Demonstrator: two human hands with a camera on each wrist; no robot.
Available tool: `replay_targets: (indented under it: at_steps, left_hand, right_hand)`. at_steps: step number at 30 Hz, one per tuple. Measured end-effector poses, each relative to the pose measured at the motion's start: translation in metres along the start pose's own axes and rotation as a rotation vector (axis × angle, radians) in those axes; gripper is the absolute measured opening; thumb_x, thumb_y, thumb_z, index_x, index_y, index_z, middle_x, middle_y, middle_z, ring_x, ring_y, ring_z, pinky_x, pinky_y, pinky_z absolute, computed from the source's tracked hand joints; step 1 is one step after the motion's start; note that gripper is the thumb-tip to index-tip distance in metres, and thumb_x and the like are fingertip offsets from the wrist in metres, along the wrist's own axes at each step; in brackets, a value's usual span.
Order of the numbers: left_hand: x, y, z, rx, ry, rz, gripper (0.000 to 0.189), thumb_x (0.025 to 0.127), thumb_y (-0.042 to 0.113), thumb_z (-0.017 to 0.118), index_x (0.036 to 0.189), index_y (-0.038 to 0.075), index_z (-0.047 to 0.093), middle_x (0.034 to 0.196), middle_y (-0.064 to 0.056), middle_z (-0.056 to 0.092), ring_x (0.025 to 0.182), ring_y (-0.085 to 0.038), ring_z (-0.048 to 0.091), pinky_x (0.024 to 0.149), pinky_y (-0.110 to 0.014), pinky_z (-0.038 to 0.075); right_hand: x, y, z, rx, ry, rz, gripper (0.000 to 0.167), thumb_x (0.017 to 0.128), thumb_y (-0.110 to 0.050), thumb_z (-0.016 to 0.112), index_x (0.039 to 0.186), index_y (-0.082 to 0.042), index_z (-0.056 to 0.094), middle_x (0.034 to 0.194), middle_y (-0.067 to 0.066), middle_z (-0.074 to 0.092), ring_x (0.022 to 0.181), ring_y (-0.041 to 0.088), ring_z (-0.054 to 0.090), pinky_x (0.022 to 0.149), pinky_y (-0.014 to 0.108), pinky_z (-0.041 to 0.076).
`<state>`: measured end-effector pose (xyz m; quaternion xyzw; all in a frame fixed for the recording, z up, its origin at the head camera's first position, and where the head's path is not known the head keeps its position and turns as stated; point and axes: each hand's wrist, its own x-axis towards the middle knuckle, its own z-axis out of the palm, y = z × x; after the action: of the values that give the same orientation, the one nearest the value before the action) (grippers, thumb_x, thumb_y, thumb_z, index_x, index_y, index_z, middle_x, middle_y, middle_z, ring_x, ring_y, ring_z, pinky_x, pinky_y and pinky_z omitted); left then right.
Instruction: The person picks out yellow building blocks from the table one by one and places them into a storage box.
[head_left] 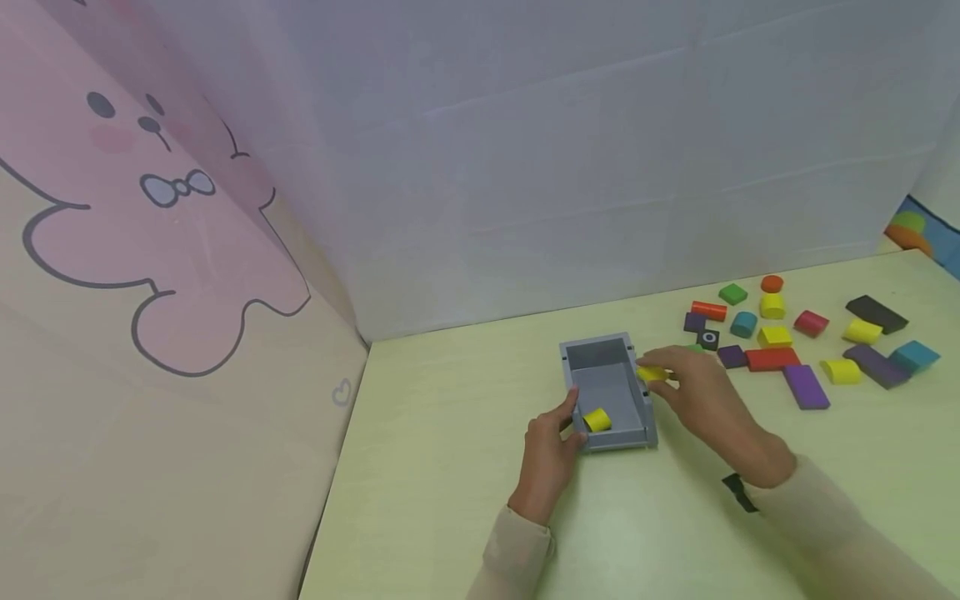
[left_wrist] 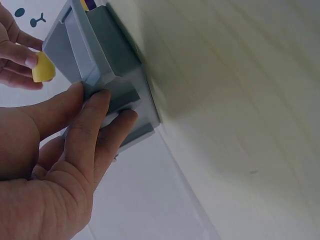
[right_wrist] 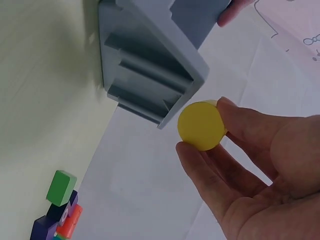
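A grey open-topped box [head_left: 606,385] stands on the table, with one yellow cylinder [head_left: 597,420] lying in its near left corner. My left hand [head_left: 546,462] grips the box's left wall near that corner; in the left wrist view its thumb and fingers pinch the box rim [left_wrist: 90,45]. On the other side, my right hand [head_left: 705,392] pinches a second yellow cylinder [right_wrist: 201,126] between thumb and fingertips. That cylinder is at the box's right rim, its round end turned to the right wrist camera.
Loose coloured blocks spread over the table's right side, among them a red bar [head_left: 772,359], a purple block [head_left: 806,387], a black block [head_left: 876,313] and a blue block [head_left: 913,357]. A pale curtain [head_left: 600,167] hangs along the table's back edge, and a bear-printed cloth [head_left: 202,250] at the left.
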<state>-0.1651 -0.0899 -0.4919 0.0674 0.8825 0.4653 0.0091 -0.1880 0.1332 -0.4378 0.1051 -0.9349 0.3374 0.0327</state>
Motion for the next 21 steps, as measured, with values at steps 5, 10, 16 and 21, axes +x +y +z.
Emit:
replay_targets:
  at_steps: [5, 10, 16, 21]
  left_hand:
    - [0.000, 0.000, -0.001, 0.000, -0.006, -0.006, 0.068, 0.091, -0.009, 0.075, 0.153, 0.009, 0.055, 0.144, -0.017, 0.063, 0.125, -0.031, 0.069, 0.104, -0.044, 0.055]
    - [0.001, 0.000, 0.000, 0.000, -0.010, -0.016, 0.068, 0.091, -0.008, 0.075, 0.153, 0.010, 0.055, 0.144, -0.016, 0.064, 0.125, -0.030, 0.068, 0.105, -0.044, 0.055]
    - [0.001, -0.001, -0.001, -0.001, -0.010, -0.007, 0.067, 0.091, -0.009, 0.075, 0.153, 0.008, 0.056, 0.144, -0.017, 0.064, 0.124, -0.031, 0.069, 0.104, -0.045, 0.056]
    - [0.001, -0.002, 0.000, -0.005, -0.012, -0.004, 0.066, 0.092, -0.009, 0.075, 0.152, 0.009, 0.056, 0.146, -0.016, 0.063, 0.124, -0.031, 0.069, 0.102, -0.044, 0.057]
  right_hand:
    - [0.001, -0.006, 0.003, 0.006, 0.011, -0.036, 0.039, 0.091, 0.003, 0.079, 0.130, 0.002, 0.072, 0.131, 0.026, 0.070, 0.121, 0.050, 0.064, 0.096, 0.062, 0.056]
    - [0.003, -0.012, 0.007, 0.021, 0.016, -0.045, 0.039, 0.091, 0.005, 0.078, 0.129, 0.001, 0.073, 0.133, 0.026, 0.069, 0.122, 0.048, 0.065, 0.097, 0.060, 0.056]
    - [0.005, -0.017, 0.016, 0.032, 0.039, -0.087, 0.037, 0.089, 0.009, 0.079, 0.125, 0.002, 0.075, 0.128, 0.024, 0.071, 0.120, 0.046, 0.066, 0.096, 0.059, 0.057]
    - [0.006, -0.022, 0.024, 0.037, 0.035, -0.116, 0.037, 0.087, 0.009, 0.080, 0.122, 0.002, 0.075, 0.125, 0.023, 0.073, 0.119, 0.045, 0.067, 0.099, 0.059, 0.055]
